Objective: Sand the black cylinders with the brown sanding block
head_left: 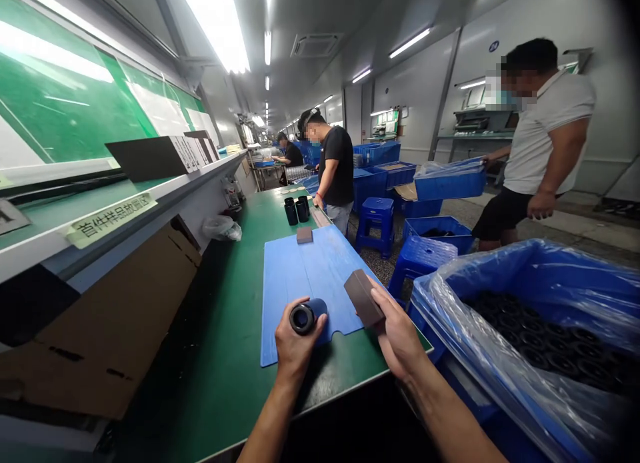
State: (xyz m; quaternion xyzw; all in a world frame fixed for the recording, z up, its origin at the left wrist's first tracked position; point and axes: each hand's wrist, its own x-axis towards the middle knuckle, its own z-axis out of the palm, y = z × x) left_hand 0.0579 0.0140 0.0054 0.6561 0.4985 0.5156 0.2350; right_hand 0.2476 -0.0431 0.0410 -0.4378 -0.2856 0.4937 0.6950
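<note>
Black and hollow, a cylinder (303,318) sits in the curled left hand (295,346), over the near edge of a blue mat (290,270); the right hand (400,331) grips a brown block (361,296) above the mat's right side; beyond both hands are a second block (305,235) and upright black cylinders (297,211); green tabletop (215,356) stretches left of the left hand; past its right edge, a plastic-lined bin (565,268) crowds the right hand.

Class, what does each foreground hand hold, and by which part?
Left hand: a black cylinder, around its sides near the end facing the camera. Right hand: a brown block, by its right-hand side.
</note>
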